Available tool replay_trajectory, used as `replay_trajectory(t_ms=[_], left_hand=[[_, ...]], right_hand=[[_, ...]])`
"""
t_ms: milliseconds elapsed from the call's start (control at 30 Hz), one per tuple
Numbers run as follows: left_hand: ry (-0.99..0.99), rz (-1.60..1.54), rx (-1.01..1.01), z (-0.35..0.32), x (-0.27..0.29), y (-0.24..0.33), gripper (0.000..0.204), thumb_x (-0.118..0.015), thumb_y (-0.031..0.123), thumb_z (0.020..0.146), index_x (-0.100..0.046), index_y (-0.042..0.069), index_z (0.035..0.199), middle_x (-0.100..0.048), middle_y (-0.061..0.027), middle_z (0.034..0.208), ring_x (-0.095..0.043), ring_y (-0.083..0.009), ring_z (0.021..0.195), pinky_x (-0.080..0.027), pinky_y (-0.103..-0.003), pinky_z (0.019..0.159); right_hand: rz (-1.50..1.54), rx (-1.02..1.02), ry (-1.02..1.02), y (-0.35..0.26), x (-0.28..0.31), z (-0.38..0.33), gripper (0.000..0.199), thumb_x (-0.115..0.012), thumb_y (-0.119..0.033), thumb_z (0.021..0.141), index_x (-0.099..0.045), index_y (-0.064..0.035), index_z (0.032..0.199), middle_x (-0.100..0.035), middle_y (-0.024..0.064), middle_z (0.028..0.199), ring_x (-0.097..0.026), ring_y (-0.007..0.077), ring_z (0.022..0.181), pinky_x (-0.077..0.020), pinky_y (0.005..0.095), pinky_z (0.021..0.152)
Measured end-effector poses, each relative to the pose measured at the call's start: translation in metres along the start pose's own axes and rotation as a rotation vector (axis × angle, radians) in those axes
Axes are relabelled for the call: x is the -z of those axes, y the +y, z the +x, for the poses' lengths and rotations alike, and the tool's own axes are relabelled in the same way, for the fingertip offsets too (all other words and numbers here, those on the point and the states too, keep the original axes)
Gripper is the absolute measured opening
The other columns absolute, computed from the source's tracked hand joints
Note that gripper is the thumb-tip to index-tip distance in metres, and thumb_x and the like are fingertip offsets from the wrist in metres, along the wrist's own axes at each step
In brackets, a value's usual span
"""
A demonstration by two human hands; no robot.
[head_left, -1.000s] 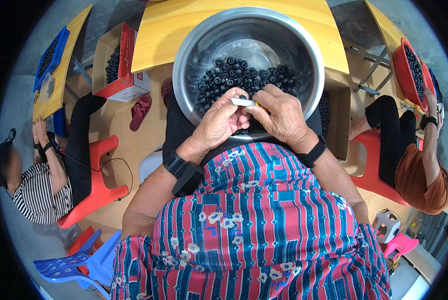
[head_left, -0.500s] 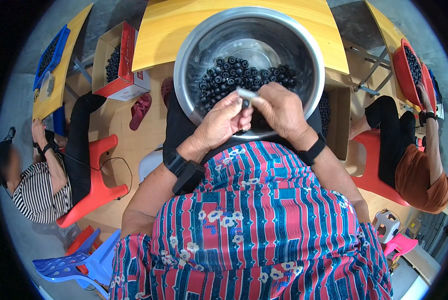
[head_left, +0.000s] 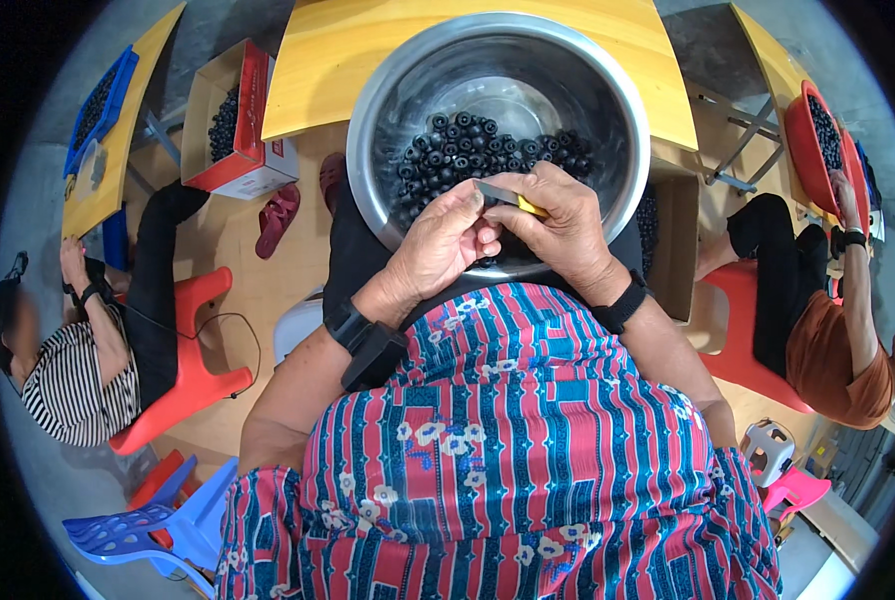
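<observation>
My right hand [head_left: 560,215] is closed on a small utility knife with a yellow handle [head_left: 532,206] and a thin metal blade [head_left: 496,193]. The blade points left, to the fingertips of my left hand [head_left: 440,238]. My left thumb and fingers are pinched together. A small black part showed between them a moment ago; now the fingers and blade mostly hide it. Both hands are over the near rim of a wide metal basin [head_left: 366,150]. Inside it lies a heap of small black ring-shaped parts [head_left: 458,150], each with a hole.
Beyond the basin is a yellow table [head_left: 313,75]. At left stands a red and white carton [head_left: 251,165] of black parts, with pink slippers [head_left: 277,220] beside it. A brown carton [head_left: 676,245] is at right. Co-workers sit on red chairs [head_left: 193,350] on both sides.
My right hand has turned the knife, so its yellow handle and blade now show more plainly. The black part at my left fingertips has gone from sight. The heap looks the same.
</observation>
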State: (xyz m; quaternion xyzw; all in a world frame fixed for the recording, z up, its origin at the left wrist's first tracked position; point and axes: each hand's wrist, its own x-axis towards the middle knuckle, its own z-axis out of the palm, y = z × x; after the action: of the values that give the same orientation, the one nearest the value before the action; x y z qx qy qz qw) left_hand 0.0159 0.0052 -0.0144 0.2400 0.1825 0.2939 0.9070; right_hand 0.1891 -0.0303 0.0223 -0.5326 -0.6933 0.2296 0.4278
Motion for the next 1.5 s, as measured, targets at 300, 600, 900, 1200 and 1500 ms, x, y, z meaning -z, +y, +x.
replay_trajectory(t_ms=[300,600,900,1200,1500], left_hand=[[-0.084,-0.122,0.035,0.002,0.009,0.000,0.023,-0.052,0.024,0.099,-0.055,0.007,0.114,-0.054,0.0030,0.093,-0.045,-0.0047,0.077,-0.039,-0.022,0.068],[-0.074,-0.249,0.071,0.004,0.015,-0.001,0.019,-0.057,0.023,0.097,-0.057,0.008,0.109,-0.060,-0.0003,0.095,-0.057,-0.0089,0.088,-0.047,-0.024,0.073],[-0.114,-0.293,-0.005,0.005,0.019,0.001,0.016,-0.051,0.019,0.100,-0.057,0.008,0.109,-0.058,-0.0032,0.095,-0.052,-0.0110,0.080,-0.045,-0.024,0.069],[-0.023,-0.026,-0.129,0.001,0.013,0.017,0.023,-0.049,0.022,0.100,-0.051,0.007,0.118,-0.053,-0.0031,0.106,-0.047,-0.0094,0.077,-0.041,-0.021,0.065],[0.071,1.531,-0.312,0.007,-0.018,0.022,0.025,-0.065,0.003,0.080,-0.063,0.003,0.105,-0.048,-0.0042,0.077,-0.050,-0.0165,0.071,-0.043,-0.029,0.068]], right_hand=[[-0.203,0.147,0.074,-0.002,-0.002,-0.002,0.034,-0.074,-0.008,0.068,-0.072,-0.0145,0.101,-0.055,0.0064,0.071,-0.060,0.0244,0.063,-0.0472,0.0338,0.055],[-0.282,0.315,0.104,-0.004,0.000,0.002,0.030,-0.076,-0.007,0.067,-0.071,-0.0120,0.096,-0.051,0.0048,0.066,-0.057,0.0201,0.056,-0.0451,0.0315,0.050],[-0.178,0.187,0.169,0.000,0.005,0.000,0.014,-0.074,-0.006,0.066,-0.068,-0.0095,0.078,-0.055,0.0094,0.067,-0.058,0.0273,0.061,-0.0459,0.0354,0.054],[0.153,-0.321,0.317,0.013,0.009,0.000,0.005,-0.069,-0.005,0.082,-0.069,-0.0011,0.085,-0.068,0.0068,0.084,-0.063,0.0136,0.080,-0.0486,0.0257,0.075],[0.199,-0.306,0.310,0.020,0.006,-0.001,0.007,-0.069,-0.006,0.082,-0.069,-0.0008,0.086,-0.069,0.0070,0.084,-0.064,0.0138,0.082,-0.0489,0.0265,0.076]])
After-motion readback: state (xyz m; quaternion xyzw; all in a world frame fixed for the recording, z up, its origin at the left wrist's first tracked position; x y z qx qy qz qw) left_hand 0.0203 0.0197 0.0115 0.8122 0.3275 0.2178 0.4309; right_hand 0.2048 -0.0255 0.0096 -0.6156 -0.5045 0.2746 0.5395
